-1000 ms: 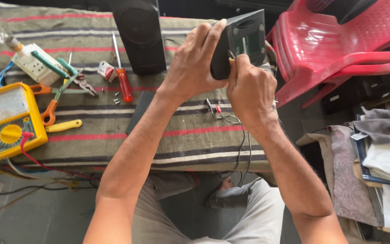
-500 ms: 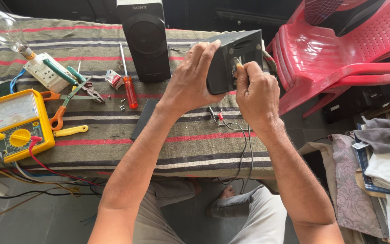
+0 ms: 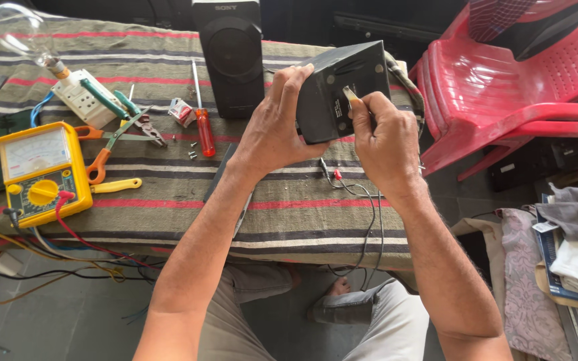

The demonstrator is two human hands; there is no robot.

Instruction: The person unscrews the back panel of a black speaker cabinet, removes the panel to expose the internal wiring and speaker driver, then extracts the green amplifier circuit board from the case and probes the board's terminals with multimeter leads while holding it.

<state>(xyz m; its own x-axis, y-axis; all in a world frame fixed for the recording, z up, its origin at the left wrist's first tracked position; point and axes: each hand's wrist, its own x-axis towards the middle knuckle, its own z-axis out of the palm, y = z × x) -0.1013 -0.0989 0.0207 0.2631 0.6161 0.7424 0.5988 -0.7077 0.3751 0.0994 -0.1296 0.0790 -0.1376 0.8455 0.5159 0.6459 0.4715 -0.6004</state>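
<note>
Far out to the left of the hands, a yellow multimeter (image 3: 40, 171) lies flat on the striped cloth of the surface (image 3: 302, 220), its red and black leads trailing over the near edge. Just beyond it are noted orange-handled cutters (image 3: 105, 157), a white socket board (image 3: 87, 97) carrying a clear bulb (image 3: 18, 30), and small pliers (image 3: 143, 124). Nearer the hands, a red-handled screwdriver (image 3: 203, 127) lies beside a few loose screws (image 3: 193, 151). An upright black speaker (image 3: 230, 57) stands just behind the left hand.

The left hand (image 3: 272, 130) is closed around the left side of a small black speaker box (image 3: 339, 87), which is held tilted above the surface with its rear panel turned towards the camera. The right hand (image 3: 384, 137) is pinched shut on a slim tool or tip pressed against that panel; the tool itself cannot be identified. Thin wires (image 3: 362, 200) hang from below the box over the edge of the surface. To the right of the hands, a red plastic chair (image 3: 503, 87) and a pile of cloth (image 3: 570, 247) are recorded.

The step in hand is judged to be work on a fastening or terminal at the rear panel. A steady hold by the left hand and careful pressure at the tip would be called for next.
</note>
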